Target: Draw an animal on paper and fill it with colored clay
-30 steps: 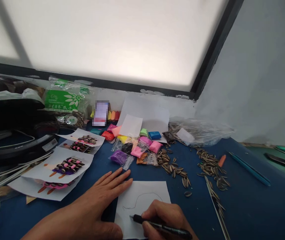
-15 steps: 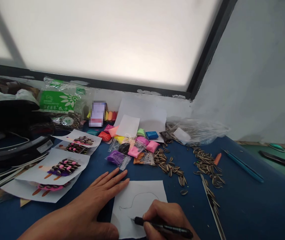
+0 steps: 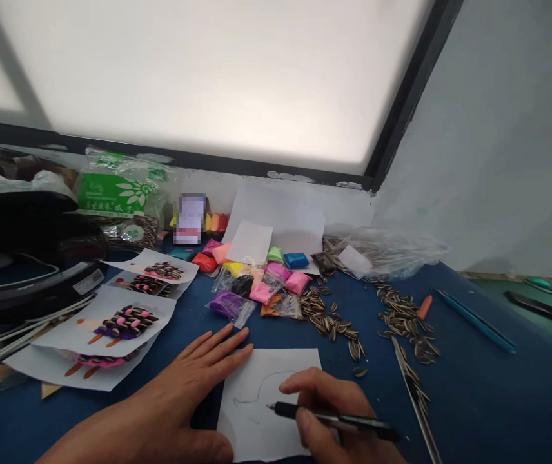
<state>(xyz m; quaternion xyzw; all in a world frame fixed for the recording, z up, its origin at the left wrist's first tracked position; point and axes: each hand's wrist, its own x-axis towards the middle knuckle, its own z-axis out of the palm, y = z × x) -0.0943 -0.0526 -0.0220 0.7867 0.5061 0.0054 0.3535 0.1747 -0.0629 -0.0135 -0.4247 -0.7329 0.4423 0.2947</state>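
The left hand (image 3: 184, 393) is lying flat, fingers spread, pressing the white paper's (image 3: 266, 399) left edge. The right hand (image 3: 334, 419) is gripping a black pen (image 3: 334, 420), its tip touching the paper. Beyond, sunflower seeds (image 3: 334, 322) and clay packets (image 3: 256, 283) are littering the blue table (image 3: 489, 399) below a bright window (image 3: 198, 71).

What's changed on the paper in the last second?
The right hand has shifted right and up the paper, carrying the pen; its tip now sits nearer the drawn curve. The left hand stays flat on the paper's left edge. The seeds and clay packets are unmoved.
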